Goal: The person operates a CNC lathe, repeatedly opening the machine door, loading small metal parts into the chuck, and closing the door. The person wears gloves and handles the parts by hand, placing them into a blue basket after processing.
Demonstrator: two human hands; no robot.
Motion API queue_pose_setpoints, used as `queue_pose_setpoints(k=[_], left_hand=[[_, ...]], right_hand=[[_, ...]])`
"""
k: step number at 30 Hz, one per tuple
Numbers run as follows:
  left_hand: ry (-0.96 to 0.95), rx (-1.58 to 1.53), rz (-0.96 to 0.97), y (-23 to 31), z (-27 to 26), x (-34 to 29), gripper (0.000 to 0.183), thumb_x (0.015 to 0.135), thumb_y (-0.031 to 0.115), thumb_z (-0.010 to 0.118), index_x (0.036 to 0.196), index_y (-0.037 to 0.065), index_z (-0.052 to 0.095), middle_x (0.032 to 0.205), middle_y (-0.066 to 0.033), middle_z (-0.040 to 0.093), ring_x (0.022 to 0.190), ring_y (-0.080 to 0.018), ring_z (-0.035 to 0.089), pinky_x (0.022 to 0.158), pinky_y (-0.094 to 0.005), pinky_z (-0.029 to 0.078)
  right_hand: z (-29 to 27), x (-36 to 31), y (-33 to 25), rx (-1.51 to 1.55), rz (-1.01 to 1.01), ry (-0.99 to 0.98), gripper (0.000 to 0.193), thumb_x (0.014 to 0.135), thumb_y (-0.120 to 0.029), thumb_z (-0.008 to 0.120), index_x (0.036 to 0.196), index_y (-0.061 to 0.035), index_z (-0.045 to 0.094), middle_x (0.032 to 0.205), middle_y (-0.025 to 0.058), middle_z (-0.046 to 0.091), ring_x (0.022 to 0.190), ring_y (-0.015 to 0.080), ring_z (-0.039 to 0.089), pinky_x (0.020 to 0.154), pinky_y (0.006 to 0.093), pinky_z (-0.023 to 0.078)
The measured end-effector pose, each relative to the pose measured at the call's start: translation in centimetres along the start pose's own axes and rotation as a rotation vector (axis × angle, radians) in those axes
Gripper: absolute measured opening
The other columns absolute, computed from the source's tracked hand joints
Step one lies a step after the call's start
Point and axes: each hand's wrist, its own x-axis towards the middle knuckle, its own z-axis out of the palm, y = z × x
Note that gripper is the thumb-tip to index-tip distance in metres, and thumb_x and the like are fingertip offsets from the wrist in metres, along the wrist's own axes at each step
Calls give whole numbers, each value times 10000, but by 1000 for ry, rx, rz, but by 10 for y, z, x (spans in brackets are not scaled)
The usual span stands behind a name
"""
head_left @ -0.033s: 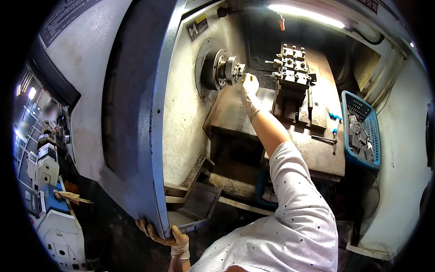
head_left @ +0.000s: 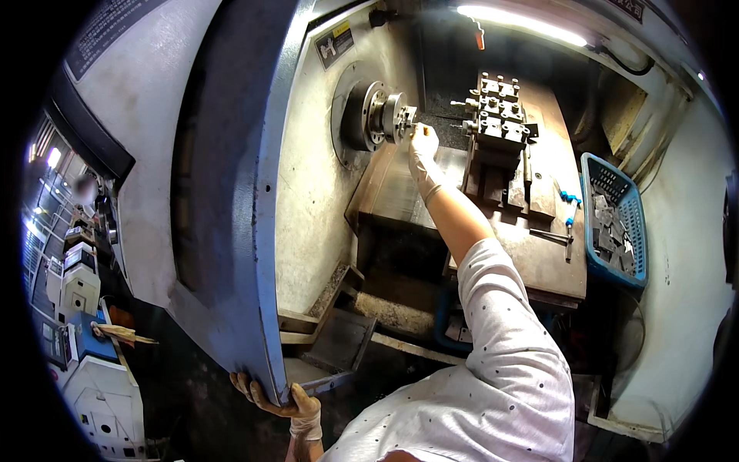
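Note:
Inside a lathe, my gloved right hand (head_left: 423, 144) reaches up to the front of the round metal chuck (head_left: 396, 118). Its fingers are pinched together right beside the chuck jaws. Whatever lies between the fingertips is too small to make out. At the lower left, my gloved left hand (head_left: 286, 402) grips the bottom corner of the blue machine door (head_left: 265, 323), fingers on the outer side and thumb on the inner. To the right of my right hand stands the metal tool block (head_left: 502, 112), with several bolts on top and tools pointing toward the chuck.
A blue plastic basket (head_left: 591, 231) with dark metal pieces stands at the right. Beside it on the metal bed (head_left: 539, 269) lie a blue-jointed coolant nozzle (head_left: 570, 212) and a metal wrench-like tool (head_left: 550, 235). A lamp tube (head_left: 523, 25) glows overhead. Other machines (head_left: 81, 292) show at far left.
My right hand has shifted very slightly toward the chuck. The left hand keeps its place on the door.

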Motion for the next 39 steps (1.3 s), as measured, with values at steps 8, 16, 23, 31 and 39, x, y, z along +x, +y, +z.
queue_pose_setpoints(k=[8, 16, 23, 31, 39], left_hand=[[7, -5, -27, -1, -2, -4, 486, 689, 208, 333, 1107, -10, 216, 1120, -201, 247, 1060, -349, 211, 861, -478, 156], [-6, 5, -51, 1, -3, -5, 492, 683, 202, 342, 1109, -12, 217, 1126, -204, 237, 1064, -350, 202, 862, -478, 153], [19, -54, -65, 0, 5, -4, 503, 682, 256, 384, 1105, 34, 226, 1112, -173, 272, 1052, -357, 220, 847, -514, 149], [42, -30, -212, 19, 0, 7, 421, 737, 241, 336, 1065, -21, 295, 1124, -197, 271, 1066, -329, 228, 870, -424, 177], [152, -190, 266, 76, 40, 36, 297, 754, 202, 314, 970, 9, 377, 1048, -158, 363, 1000, -270, 340, 858, -373, 241]], right_hand=[[-7, -13, -11, 62, -30, -104, 123, 715, -120, 471, 719, -10, 526, 574, 30, 511, 521, 90, 449, 496, 209, 360], [-3, -18, -12, -1, -55, -54, 176, 721, -160, 473, 779, -6, 536, 640, 61, 543, 560, 100, 469, 536, 216, 372], [-24, -31, 50, -48, -31, -88, 214, 773, -192, 392, 851, -31, 511, 498, -20, 420, 431, 45, 340, 398, 186, 290], [-17, -25, -32, 181, 1105, -133, 155, 736, -104, 348, 600, -60, 408, 433, 24, 352, 325, 103, 296, 300, 227, 230], [11, -13, -44, 269, 1013, -233, 196, 729, -100, 322, 536, -68, 335, 419, 34, 327, 302, 118, 258, 282, 223, 209]])
